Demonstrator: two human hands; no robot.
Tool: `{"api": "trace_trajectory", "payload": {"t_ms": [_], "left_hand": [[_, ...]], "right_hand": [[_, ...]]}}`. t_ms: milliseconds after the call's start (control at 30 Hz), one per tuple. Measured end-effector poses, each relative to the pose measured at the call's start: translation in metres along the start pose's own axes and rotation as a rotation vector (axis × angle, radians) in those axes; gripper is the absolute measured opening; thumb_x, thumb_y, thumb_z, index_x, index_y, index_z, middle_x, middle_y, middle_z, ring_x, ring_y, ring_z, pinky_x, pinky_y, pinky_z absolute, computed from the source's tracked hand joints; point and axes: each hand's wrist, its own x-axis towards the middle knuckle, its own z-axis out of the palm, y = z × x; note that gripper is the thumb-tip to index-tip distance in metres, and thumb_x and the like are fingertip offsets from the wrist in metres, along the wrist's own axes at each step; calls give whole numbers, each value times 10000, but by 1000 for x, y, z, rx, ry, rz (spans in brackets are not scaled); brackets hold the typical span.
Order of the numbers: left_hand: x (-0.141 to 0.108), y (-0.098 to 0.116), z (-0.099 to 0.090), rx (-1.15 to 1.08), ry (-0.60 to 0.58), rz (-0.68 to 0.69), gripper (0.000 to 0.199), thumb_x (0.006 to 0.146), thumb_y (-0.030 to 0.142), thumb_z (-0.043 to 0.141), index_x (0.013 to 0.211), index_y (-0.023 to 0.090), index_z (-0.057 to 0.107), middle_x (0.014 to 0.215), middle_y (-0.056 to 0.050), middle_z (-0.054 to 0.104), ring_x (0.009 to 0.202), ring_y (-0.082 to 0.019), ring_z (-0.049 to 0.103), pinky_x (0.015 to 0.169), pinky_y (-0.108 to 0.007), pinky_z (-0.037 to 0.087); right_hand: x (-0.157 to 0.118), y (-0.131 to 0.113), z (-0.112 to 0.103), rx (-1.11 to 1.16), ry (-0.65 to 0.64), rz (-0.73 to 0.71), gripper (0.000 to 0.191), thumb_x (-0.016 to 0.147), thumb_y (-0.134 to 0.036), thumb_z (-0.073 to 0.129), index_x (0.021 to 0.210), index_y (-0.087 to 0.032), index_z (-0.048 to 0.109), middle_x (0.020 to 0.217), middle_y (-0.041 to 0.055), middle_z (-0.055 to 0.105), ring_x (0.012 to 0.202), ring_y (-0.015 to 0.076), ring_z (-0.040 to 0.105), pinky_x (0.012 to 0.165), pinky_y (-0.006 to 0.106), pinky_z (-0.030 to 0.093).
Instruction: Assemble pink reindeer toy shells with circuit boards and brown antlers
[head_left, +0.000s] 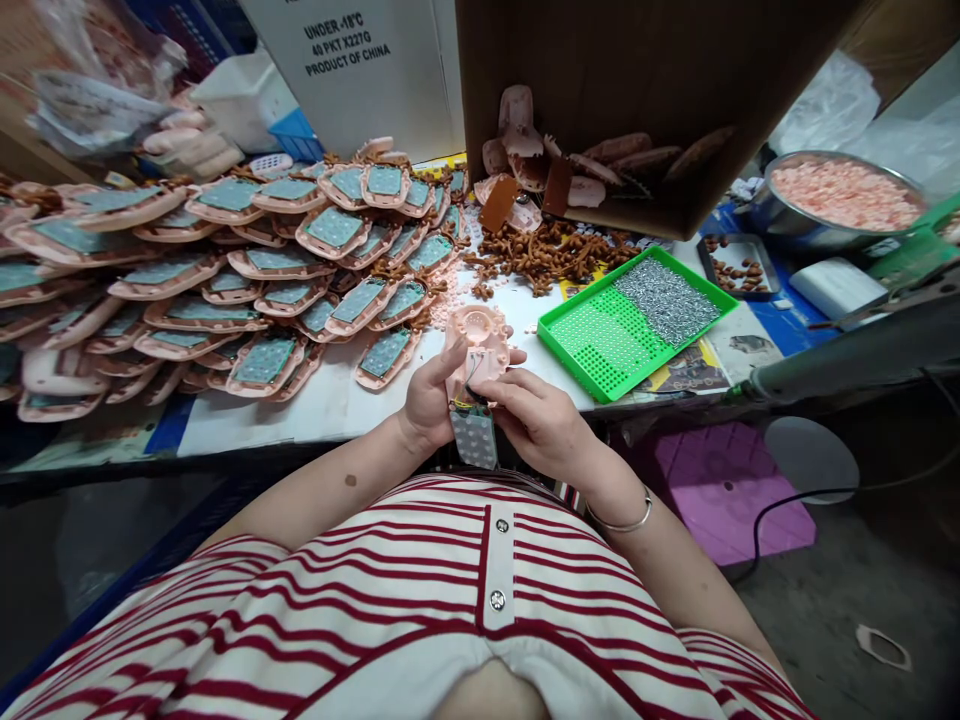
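Note:
My left hand [433, 393] is wrapped round the left side of a pink plastic housing [480, 330], which has a round recess at its far end and thin wires inside. From its near end hangs a grey-blue circuit board [475, 438], joined by yellow and dark wires. My right hand [536, 415] is closed at the housing's right side, its fingertips at the wires near the lower edge. Whether those fingers pinch a wire or the housing edge is hard to see. Just beyond the hands lies a similar pink shell with a board [386, 357].
Pink shells with boards [255, 260] are heaped on the left. Brown plastic pieces [555, 250] lie ahead, before a cardboard box [600, 100] of pink parts. A green perforated tray [637, 320] holds small metal screws. A metal bowl [840, 200] of pink pieces stands right.

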Motion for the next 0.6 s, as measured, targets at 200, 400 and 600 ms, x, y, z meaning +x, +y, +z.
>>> {"api": "trace_trajectory", "payload": {"t_ms": [200,400,600], "left_hand": [[-1,0,0,24,6,6,478,790,523,670,1066,134,695,1028,-125,753,1172,-343,653,996,-445,520],[-2,3,-5,83,-10,171,392,769,429,743,1063,172,719,1008,-66,762,953,-244,715,847,-333,538],[-6,4,-4,206,-146,81,446,714,369,806,1101,171,711,964,-73,739,903,-242,696,851,-344,512]], "right_hand": [[-2,-1,1,-88,63,-28,289,941,-175,500,1214,-211,588,1041,103,645,979,209,651,831,371,599],[-7,-2,-9,-458,147,45,297,951,-183,517,1245,-171,559,1141,167,698,1068,262,671,902,421,587],[0,-12,-21,-430,164,90,184,955,-222,537,1131,-181,573,980,121,722,904,227,680,796,377,565]]}}
